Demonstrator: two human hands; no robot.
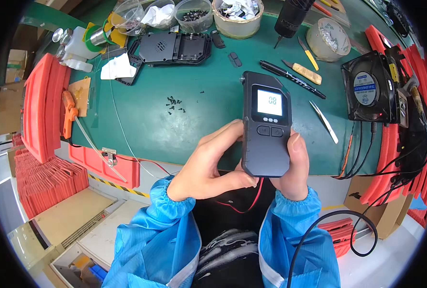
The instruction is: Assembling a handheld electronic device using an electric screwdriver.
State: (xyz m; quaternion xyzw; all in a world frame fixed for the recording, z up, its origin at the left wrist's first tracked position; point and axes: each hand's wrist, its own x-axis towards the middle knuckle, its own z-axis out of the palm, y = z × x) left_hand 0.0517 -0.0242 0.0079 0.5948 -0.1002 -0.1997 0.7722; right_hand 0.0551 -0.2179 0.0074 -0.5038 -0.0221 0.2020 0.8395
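I hold a dark grey handheld device (pixel 265 120) upright in front of me with both hands. It has a small lit screen near the top and buttons below it. My left hand (pixel 208 163) wraps its lower left side, thumb along the edge. My right hand (pixel 292 168) cups the lower right side, thumb resting by the buttons. A red wire (pixel 252 201) hangs from the bottom of the device. A small heap of black screws (pixel 175 104) lies on the green mat (pixel 199 129) to the left of the device.
At the back stand an open black housing (pixel 175 48), clear plastic tubs (pixel 193 14) and a white bowl (pixel 237 17). A black marker (pixel 290 79), knives, tweezers (pixel 324 121) and a black fan (pixel 369 89) lie right. Red trays (pixel 43 103) stand left and right.
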